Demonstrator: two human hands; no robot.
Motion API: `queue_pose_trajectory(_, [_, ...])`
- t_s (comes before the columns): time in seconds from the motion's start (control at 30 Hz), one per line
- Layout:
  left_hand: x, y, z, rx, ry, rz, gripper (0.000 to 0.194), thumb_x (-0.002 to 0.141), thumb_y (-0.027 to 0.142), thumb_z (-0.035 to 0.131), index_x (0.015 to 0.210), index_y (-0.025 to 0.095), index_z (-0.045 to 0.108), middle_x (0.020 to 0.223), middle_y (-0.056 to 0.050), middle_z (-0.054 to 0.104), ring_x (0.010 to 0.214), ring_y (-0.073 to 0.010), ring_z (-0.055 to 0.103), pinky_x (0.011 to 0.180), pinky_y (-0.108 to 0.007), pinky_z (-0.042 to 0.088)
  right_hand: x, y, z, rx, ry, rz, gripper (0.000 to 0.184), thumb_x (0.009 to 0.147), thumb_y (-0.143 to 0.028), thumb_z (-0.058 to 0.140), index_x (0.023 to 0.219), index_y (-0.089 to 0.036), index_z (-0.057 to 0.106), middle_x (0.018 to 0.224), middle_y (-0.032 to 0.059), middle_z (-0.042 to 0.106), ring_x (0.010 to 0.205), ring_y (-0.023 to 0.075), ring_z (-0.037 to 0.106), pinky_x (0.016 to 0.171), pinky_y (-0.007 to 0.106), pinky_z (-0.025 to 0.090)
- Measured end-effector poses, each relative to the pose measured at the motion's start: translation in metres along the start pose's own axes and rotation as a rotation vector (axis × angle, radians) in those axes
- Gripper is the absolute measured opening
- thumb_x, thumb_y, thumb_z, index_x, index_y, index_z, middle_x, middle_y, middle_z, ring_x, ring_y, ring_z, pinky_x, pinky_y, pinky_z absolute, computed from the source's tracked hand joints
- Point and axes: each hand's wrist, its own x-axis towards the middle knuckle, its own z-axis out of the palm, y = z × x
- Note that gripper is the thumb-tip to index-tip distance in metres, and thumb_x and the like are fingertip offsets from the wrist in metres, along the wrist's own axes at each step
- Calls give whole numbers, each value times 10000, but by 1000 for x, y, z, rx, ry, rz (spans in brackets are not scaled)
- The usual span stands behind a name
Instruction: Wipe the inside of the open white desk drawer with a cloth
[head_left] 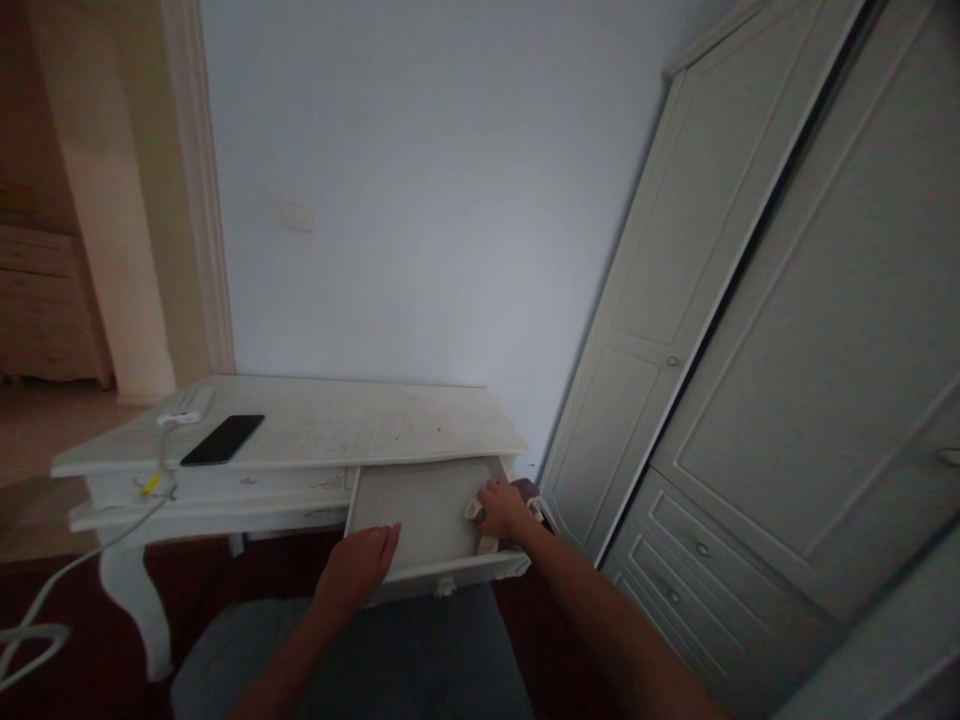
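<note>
As the right hand (501,508) grasped a small pale item (474,511) inside the open drawer's (412,515) right side, the left hand (365,560) was by its left edge, fingers curled, their grip unclear.

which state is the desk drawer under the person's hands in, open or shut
Open: the drawer juts out from the desk, its inside showing, with the right hand reaching in.

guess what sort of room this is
Probably a bedroom or dressing area: a tall pale panelled wardrobe stands beside a white wooden table with curved legs and an open drawer, at a pale blue wall.
</note>
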Motion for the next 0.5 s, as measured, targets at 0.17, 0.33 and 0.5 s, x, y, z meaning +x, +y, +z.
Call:
queue_pose_trajectory(0.17, [0,-1,2,23,-6,12,656,1100,464,144,989,215,741,1009,-106,809,993,-243,763,870,-330,512,15,-26,27,107,-59,-31,360,692,-492,848,913,-211,804,1034,120,785,1002,319,728,878,356,540])
queue_pose_trajectory(0.33, [0,2,-2,-12,-27,-9,641,1097,456,164,973,215,745,1018,-110,811,998,-247,764,872,-337,519,53,-56,26,209,51,18,376,946,-456,631,1196,-196,739,1189,127,751,1085,275,698,900,339,516])
queue_pose_trajectory(0.5, [0,3,-5,-70,-31,-20,613,1091,461,184,1070,237,754,1097,-101,817,1020,-231,759,875,-321,518,69,-119,36,253,20,-256,566,785,-485,826,1288,-264,691,1267,66,724,1233,289,614,1067,367,434])
